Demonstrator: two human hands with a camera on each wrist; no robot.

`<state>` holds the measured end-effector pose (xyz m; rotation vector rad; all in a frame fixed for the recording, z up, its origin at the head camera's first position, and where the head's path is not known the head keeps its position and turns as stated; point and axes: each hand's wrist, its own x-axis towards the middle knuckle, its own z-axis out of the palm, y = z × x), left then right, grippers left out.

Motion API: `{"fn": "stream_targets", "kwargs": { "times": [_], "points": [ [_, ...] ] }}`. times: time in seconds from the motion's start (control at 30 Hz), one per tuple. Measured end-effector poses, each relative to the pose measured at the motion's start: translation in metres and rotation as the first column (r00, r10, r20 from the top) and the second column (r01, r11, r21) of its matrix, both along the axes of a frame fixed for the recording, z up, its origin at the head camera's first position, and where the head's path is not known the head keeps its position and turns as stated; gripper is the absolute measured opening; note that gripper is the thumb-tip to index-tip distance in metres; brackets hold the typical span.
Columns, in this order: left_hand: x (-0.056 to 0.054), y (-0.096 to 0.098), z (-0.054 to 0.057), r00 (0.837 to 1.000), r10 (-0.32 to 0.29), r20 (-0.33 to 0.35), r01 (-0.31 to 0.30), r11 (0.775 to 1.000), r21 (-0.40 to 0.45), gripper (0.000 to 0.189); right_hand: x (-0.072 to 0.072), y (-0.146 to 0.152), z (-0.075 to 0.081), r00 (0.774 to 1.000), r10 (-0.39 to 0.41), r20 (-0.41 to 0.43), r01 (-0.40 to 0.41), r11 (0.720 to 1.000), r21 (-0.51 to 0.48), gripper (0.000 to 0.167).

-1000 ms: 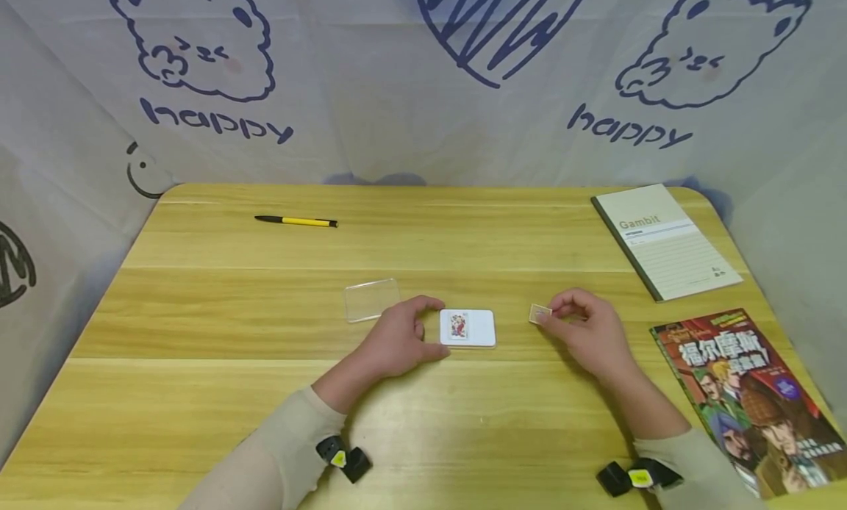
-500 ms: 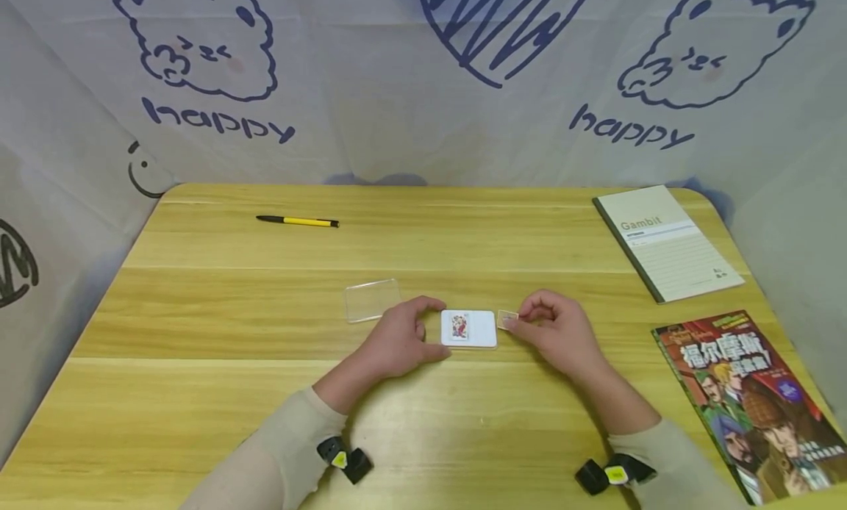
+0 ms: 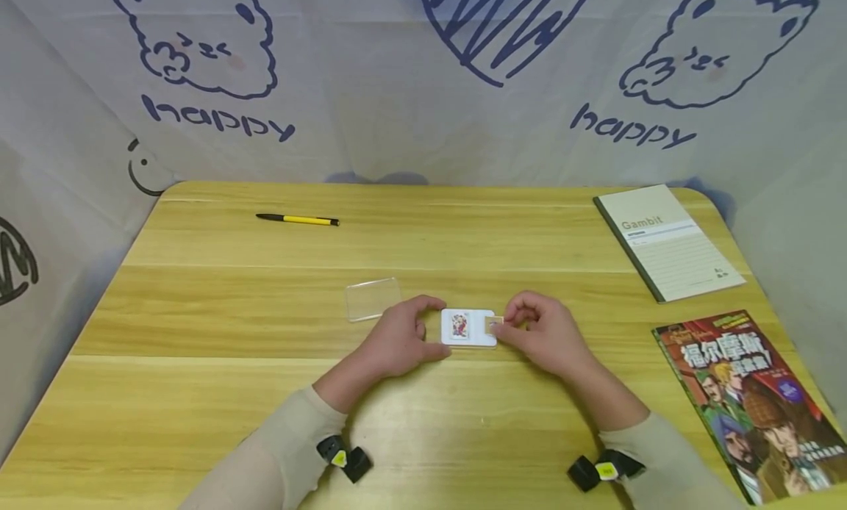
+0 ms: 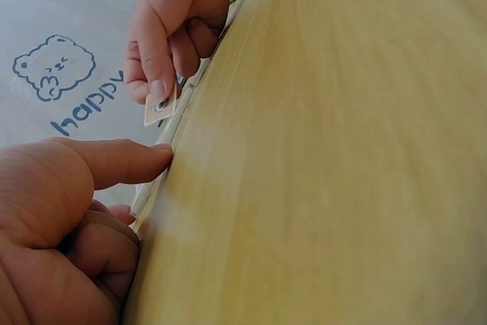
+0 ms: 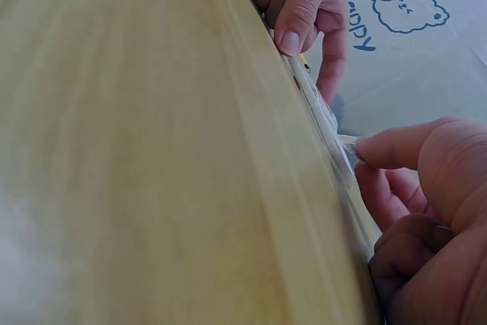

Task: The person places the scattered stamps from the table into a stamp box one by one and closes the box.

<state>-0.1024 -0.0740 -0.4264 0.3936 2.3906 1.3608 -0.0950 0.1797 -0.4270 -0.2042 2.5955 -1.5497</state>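
A flat white case (image 3: 476, 328) lies on the table in the head view. A mini playing card with a colourful figure (image 3: 459, 325) sits in its left part. My left hand (image 3: 405, 339) holds the case by its left end, thumb at the near corner and index finger at the far one. Between thumb and index finger, my right hand (image 3: 545, 333) pinches a small card with a cream border (image 4: 158, 108). That card overlaps the case's right end in the head view. In the left wrist view it tilts close over the case edge.
Behind the left hand lies a clear plastic lid (image 3: 370, 298). A yellow and black pen (image 3: 298, 220) is farther back on the left. On the right are a notebook (image 3: 671, 245) and a comic-style book (image 3: 748, 400). A printed cloth (image 3: 410, 91) hangs behind the table.
My right hand has moved left with the small card, from well right of the case to over its right end. The left hand has stayed at the case.
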Motion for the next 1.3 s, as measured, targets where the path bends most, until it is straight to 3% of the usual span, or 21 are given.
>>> {"fn": "stream_targets", "kwargs": {
  "times": [1.03,1.2,1.3],
  "points": [
    [0.001,0.000,0.003,1.000,0.002,0.005,-0.002,1.000,0.003,0.064,-0.003,-0.011,0.004,1.000,0.003,-0.030,0.002,0.984,0.178,0.026],
    [0.000,0.000,0.002,1.000,0.002,0.006,-0.003,1.000,0.003,0.064,-0.003,-0.009,0.003,1.000,0.011,-0.023,-0.008,0.989,0.148,0.027],
    [0.000,0.000,0.001,1.000,0.002,0.003,-0.002,1.000,0.000,0.064,-0.005,-0.004,-0.001,0.999,0.040,-0.007,-0.040,0.996,0.080,0.028]
  ]
}}
